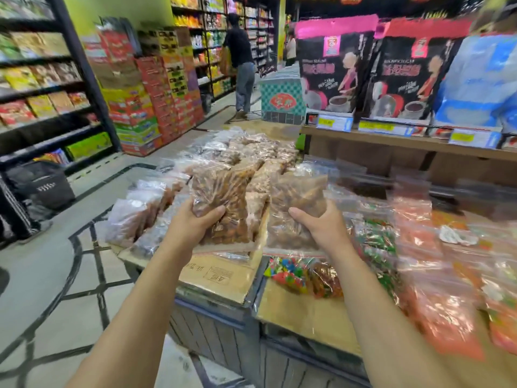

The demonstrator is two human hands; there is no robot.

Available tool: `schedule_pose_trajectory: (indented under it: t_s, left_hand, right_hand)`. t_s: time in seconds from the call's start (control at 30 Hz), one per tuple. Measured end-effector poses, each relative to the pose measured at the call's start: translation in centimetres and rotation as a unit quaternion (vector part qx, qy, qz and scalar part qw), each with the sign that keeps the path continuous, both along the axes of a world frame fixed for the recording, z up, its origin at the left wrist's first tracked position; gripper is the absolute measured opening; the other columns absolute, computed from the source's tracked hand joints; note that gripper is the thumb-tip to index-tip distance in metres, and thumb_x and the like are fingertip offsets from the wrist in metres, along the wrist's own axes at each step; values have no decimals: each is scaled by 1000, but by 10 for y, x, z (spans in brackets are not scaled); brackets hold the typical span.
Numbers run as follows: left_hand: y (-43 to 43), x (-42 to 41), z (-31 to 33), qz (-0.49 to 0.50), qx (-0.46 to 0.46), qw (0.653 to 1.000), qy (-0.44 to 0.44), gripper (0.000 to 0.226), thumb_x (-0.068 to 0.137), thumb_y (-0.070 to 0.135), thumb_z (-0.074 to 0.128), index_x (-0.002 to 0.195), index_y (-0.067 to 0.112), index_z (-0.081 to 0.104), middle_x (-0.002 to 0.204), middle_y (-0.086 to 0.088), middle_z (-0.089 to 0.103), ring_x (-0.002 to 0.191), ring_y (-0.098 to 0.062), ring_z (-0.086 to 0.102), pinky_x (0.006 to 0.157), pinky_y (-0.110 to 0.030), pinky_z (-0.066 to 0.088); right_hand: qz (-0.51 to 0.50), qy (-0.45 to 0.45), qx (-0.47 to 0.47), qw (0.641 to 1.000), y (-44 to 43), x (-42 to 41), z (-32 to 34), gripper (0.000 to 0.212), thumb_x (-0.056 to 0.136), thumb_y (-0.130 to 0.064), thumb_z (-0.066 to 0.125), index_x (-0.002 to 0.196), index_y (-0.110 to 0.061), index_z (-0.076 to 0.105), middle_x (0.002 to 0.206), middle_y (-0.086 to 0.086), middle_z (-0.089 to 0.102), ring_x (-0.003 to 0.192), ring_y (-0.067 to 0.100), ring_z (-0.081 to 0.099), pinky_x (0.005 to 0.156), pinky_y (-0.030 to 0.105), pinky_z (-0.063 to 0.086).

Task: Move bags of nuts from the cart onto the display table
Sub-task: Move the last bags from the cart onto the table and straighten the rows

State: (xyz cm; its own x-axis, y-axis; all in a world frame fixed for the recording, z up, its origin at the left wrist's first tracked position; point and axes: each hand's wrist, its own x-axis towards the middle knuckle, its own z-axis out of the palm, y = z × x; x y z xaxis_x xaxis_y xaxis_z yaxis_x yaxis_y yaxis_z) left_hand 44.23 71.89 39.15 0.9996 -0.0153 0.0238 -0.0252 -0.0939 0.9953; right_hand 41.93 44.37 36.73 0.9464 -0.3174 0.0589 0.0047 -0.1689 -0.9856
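With many laid bags [251,152] already on the desk [218,275] just beyond the fingers, the left hand [193,224] and right hand [321,226] each grip one bag of nuts [221,191], second bag [300,191], above it, unplaced; seemingly midway, cart unseen.

Left hand [195,224] grips nut bag [221,197]; right hand [321,228] grips second bag [299,194]

Clear bags [221,197] hold brown nuts. Candy [291,275] beside them is red, green, blue and yellow. Boxes [334,68] are black with pink tops. The floor [42,275] is grey with dark lines.
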Motion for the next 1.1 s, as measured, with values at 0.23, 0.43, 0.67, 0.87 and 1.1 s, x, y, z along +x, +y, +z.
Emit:
schedule_pose_trajectory:
  t_s: [0.23, 0.43, 0.67, 0.87, 1.1]
  left_hand:
    - [78, 42, -32, 10, 20, 999, 37, 43, 91, 19, 84, 129, 17, 63, 114, -5, 80, 106, -29, 78, 91, -53, 63]
    - [103, 77, -63, -1, 40, 996, 80, 40, 90, 19, 84, 124, 15, 64, 111, -10, 80, 95, -28, 80, 77, -43, 67]
    - [109, 108, -94, -10, 53, 992, 116, 43, 85, 28, 89, 118, 26, 61, 119, -8, 73, 105, -29, 75, 80, -41, 64]
    - [121, 135, -128, -14, 67, 987, 142, 101, 47, 69, 98, 130, 23, 62, 131, -14, 71, 114, -35, 74, 91, -56, 63]
    - [131, 155, -161, -14, 83, 984, 159, 97, 56, 69, 96, 135, 30, 58, 138, -8, 69, 122, -36, 69, 98, -60, 58]
  right_hand:
    - [8, 40, 11, 999, 79, 37, -30, 83, 65, -57, 92, 132, -19, 62, 129, -3, 72, 119, 19, 68, 106, 45, 54]
    - [22, 71, 2, 997, 108, 63, -54, 114, 49, -79, 88, 142, -21, 57, 142, -2, 66, 130, 23, 63, 111, 51, 50]
    - [21, 124, 9, 992, 120, 93, -83, 127, 67, -68, 90, 166, -16, 29, 166, 2, 43, 151, 29, 43, 121, 50, 39]
    - [38, 147, 34, 988, 126, 113, -103, 115, 80, -51, 90, 166, -13, 24, 167, 6, 40, 151, 29, 42, 122, 47, 37]
    - [37, 168, -3, 985, 128, 133, -147, 139, 34, -98, 76, 151, -28, 47, 147, -3, 62, 135, 25, 60, 112, 54, 49]
